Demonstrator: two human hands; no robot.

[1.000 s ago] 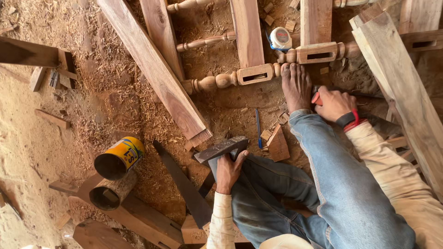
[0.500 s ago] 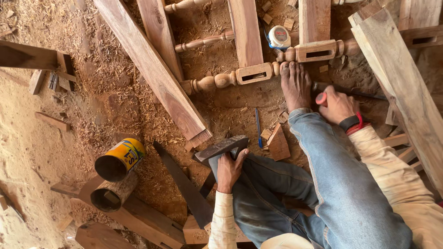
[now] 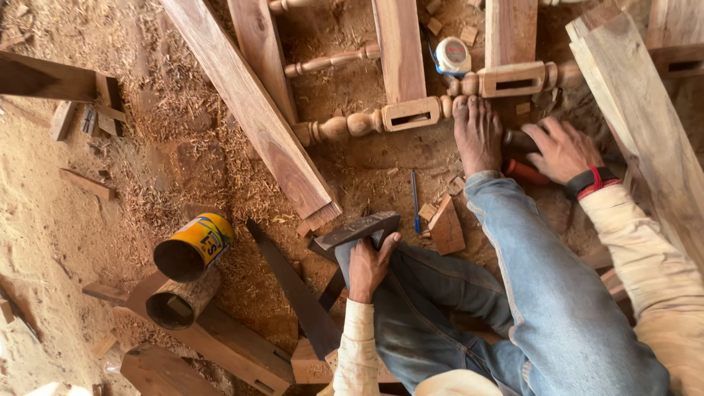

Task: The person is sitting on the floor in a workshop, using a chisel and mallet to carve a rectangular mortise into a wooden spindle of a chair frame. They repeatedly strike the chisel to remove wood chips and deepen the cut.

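- Right hand (image 3: 561,150) has slid a bit further out to the right of the bare foot (image 3: 477,136) since a second ago. More of the red-handled tool (image 3: 524,172) now pokes out under the palm instead of up beside the toes.
- Left hand (image 3: 367,265) hasn't budged. It's wrapped tight around the handle of the hammer (image 3: 359,229), with the dark head lying flat just ahead of the bent knee in blue jeans.
- Right hand's fingers are spread over something dark next to the foot, with the red handle under the heel of the palm. Honestly can't tell if it's gripping that tool or only resting on it.
- Main piece is the turned wooden rail (image 3: 411,114), the one with 2 square mortised blocks. It lies on the sawdust ahead of both hands, long axis running left to right and tilting up a little toward the right.
- The foot's toes are right up against the rail between the 2 blocks.
- Right hand sits just below the right-side block, so it's by far the nearer one. The hammer hand is well back, closer to the body and off to the left of the foot.
- Other bits lying around:
  - a tape measure (image 3: 452,55) beyond the rail
  - a blue pencil (image 3: 414,198) and a wood offcut (image 3: 446,227) between the hammer and the foot
  - a yellow can (image 3: 194,246) on its side way off left
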